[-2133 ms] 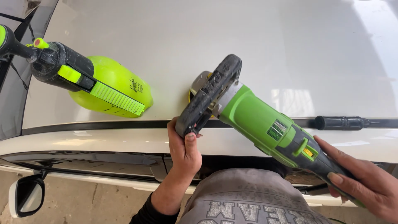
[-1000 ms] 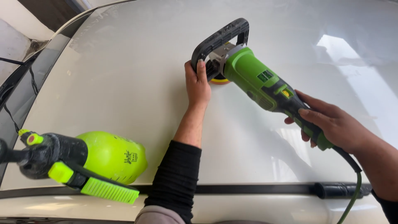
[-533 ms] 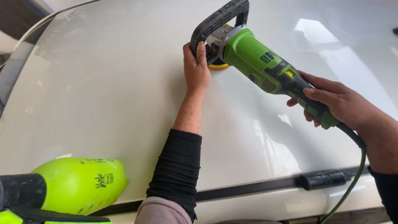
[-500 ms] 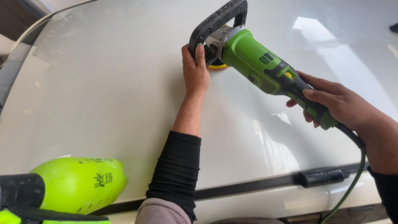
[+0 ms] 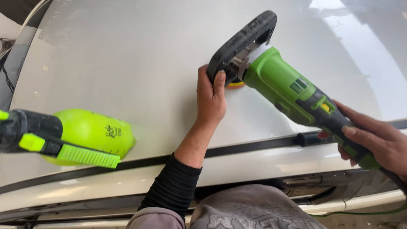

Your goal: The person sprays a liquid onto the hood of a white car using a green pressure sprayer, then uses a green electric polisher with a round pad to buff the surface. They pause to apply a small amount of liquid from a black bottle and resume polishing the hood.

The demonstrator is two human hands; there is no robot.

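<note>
A green and black power polisher [image 5: 283,86] rests with its orange pad [image 5: 235,85] on the white car roof [image 5: 127,55]. My left hand [image 5: 211,96] grips the black loop handle at the polisher's front. My right hand [image 5: 377,140] is wrapped around the rear grip, where the cord leaves the tool. A lime-green pump spray bottle [image 5: 91,135] with a black top lies on its side on the roof at the left, apart from both hands.
A black roof trim strip [image 5: 263,143] runs across the roof's near edge, above the door frame. The dark windscreen [image 5: 12,63] is at the far left. My grey printed shirt [image 5: 254,212] fills the bottom centre.
The polisher and both hands have come back toward the roof's near edge. The view has dropped lower, so the spray bottle shows more fully at the left.
</note>
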